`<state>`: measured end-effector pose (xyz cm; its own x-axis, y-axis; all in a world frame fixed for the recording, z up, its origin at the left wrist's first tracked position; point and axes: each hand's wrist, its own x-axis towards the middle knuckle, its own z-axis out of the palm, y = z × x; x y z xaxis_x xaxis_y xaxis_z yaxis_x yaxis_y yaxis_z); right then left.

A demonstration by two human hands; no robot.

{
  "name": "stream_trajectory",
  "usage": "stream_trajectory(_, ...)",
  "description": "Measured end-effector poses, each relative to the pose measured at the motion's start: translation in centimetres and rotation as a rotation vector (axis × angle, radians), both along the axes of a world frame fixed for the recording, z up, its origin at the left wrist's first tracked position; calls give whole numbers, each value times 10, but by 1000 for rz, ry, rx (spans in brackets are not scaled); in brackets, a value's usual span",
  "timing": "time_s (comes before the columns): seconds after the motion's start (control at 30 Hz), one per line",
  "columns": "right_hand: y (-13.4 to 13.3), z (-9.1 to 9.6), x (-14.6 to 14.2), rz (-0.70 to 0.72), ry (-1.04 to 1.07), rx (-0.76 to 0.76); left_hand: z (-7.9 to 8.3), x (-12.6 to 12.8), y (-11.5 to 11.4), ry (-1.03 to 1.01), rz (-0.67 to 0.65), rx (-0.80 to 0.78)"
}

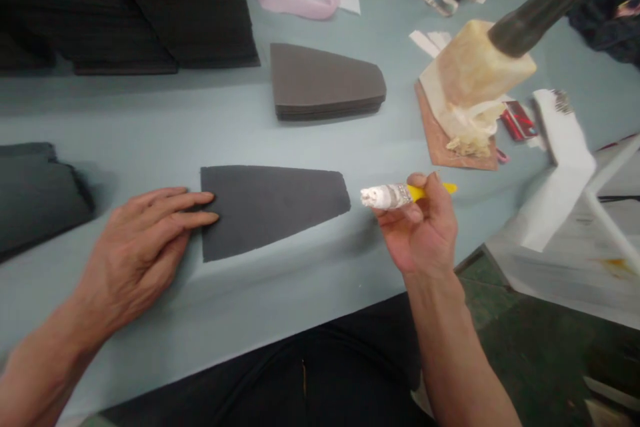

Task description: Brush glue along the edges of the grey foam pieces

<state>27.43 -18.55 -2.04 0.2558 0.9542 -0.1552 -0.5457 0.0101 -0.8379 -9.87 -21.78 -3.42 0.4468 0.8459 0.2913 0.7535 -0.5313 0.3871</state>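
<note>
A dark grey tapered fabric piece (270, 210) lies flat on the light blue-grey table (300, 307), its wide end to the left. My left hand (145, 240) rests beside that wide end, fingers stretched out and the fingertips on its edge. Just off the narrow right end, my right hand (425, 227) is closed round a small brush (390, 197). The brush has a yellow handle, and its white-caked head points left toward the piece without touching it. Behind is a neat stack of similar tapered pieces (325, 80).
Tall stacks of black fabric (200, 7) stand at the back left, with a dark folded pile (40, 193) at the left edge. At right, a yellowish block (480, 67) with a black pole sits on a brown board (435, 140), near a red box (519, 121) and white strip (557, 167).
</note>
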Motion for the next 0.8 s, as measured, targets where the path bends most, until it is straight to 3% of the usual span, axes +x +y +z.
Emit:
stream_trajectory(0.23, -13, 1, -44, 206, -189, 74, 3, 8, -3, 27, 15, -3)
stream_trajectory(0.6, -25, 6, -96, 338, -537, 241, 6, 16, -7, -8, 66, -72)
stream_trajectory(0.8, -31, 10, -112, 397, -635, 233, 4, 18, -7, -28, 62, -53)
